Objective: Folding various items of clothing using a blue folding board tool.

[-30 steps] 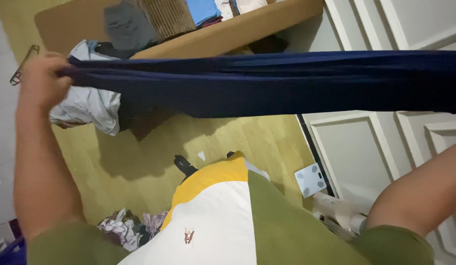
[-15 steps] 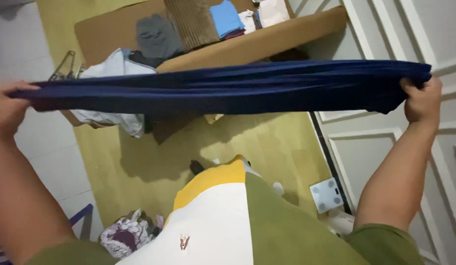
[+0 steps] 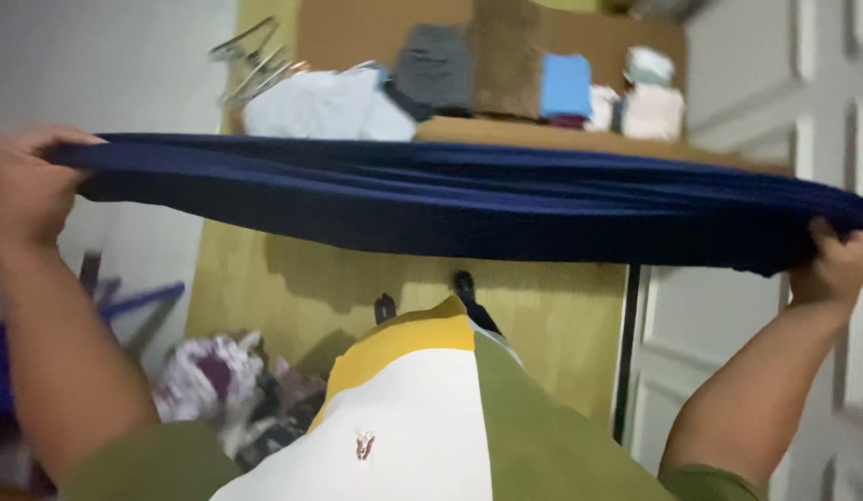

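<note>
Both hands grip one dark blue cloth (image 3: 469, 199) and hold it stretched flat at chest height. Left hand (image 3: 28, 190) is clenched over the cloth's left end, fingers curled on top of the edge. Right hand (image 3: 835, 269) is clenched under the right end, where the fabric bunches into folds just above the knuckles. The cloth runs straight across from left to right, taut, sagging only slightly toward the right side.

Below it shows the person's own shirt (image 3: 422, 408), yellow at the top, white in the middle and olive green on the right and at the sleeves. Two dark feet (image 3: 464, 288) stand on the yellow-green floor (image 3: 561, 325) just past the shirt.

Far beyond the cloth lies a brown surface (image 3: 339, 28) carrying folded clothes: a pale crumpled garment (image 3: 325, 107), a grey piece (image 3: 436, 65), a blue one (image 3: 566, 83) and white ones (image 3: 650, 102). Wire hangers (image 3: 255, 60) lie just left of the pale garment. Near left, on the floor, sits a heap of patterned clothes (image 3: 213, 376). White panelled doors (image 3: 821, 83) fill the right side.
</note>
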